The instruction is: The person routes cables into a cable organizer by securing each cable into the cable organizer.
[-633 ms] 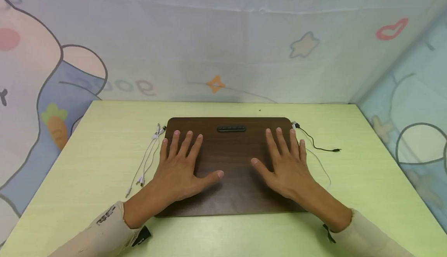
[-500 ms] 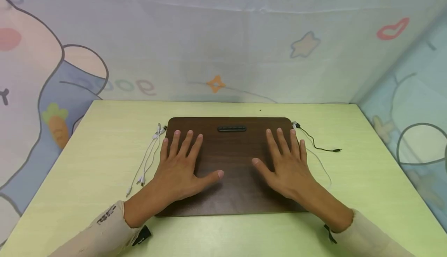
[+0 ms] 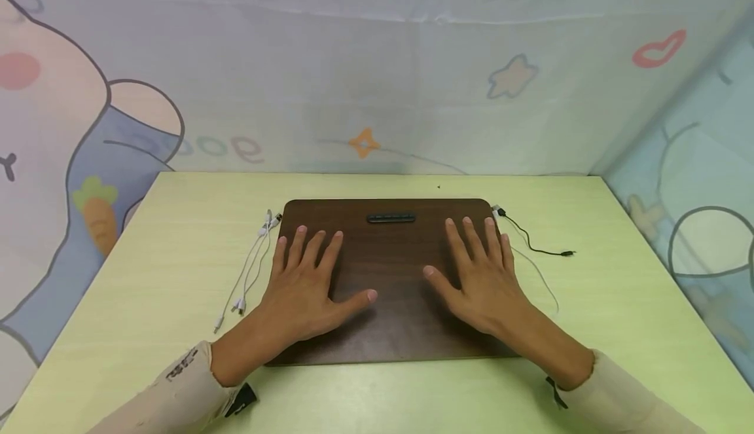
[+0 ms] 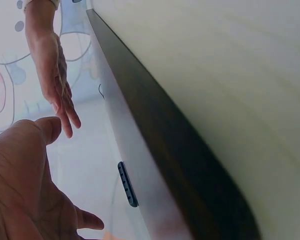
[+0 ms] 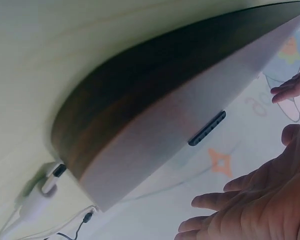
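Note:
A dark brown wooden board [image 3: 389, 336] lies flat on the table, with a small black notched strip [image 3: 391, 218], like a cable holder, near its far edge. Over the board's left part is my left hand [image 3: 300, 293], palm down, fingers straight and spread. My right hand [image 3: 485, 290] is spread the same way over the right part. Both wrist views show a gap between the palms and the board; neither hand holds anything. White cables with plugs [image 3: 218, 324] lie left of the board. To its right are a black cable [image 3: 528, 241] and a white cable [image 3: 548, 288].
The light yellow table [image 3: 612, 329] extends around the board on all sides. Behind it hangs a pale printed cloth [image 3: 377, 61], which continues along the right side. In the right wrist view, a white plug [image 5: 37, 200] sits close to the board's corner.
Both hands keep nearly the same pose. The left fingertips have drawn slightly toward the person, and the right fingers have shifted a little to the left. Board and cables lie as before.

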Demonstrator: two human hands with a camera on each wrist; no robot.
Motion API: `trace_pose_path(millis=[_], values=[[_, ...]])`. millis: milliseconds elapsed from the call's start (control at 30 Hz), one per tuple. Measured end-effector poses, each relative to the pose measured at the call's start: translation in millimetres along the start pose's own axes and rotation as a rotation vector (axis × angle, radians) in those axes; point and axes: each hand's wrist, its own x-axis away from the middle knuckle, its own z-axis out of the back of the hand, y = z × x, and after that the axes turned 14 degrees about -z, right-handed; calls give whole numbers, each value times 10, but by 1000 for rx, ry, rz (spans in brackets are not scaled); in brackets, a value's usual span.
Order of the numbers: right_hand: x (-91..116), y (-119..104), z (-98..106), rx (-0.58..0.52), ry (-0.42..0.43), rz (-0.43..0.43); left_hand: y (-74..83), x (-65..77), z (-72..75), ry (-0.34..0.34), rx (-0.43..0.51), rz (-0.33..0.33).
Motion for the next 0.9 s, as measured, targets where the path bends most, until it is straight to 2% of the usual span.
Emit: trace_pose_path(millis=[900], values=[[-17, -70, 21, 12, -28, 6, -26, 64, -20, 34, -69, -27]])
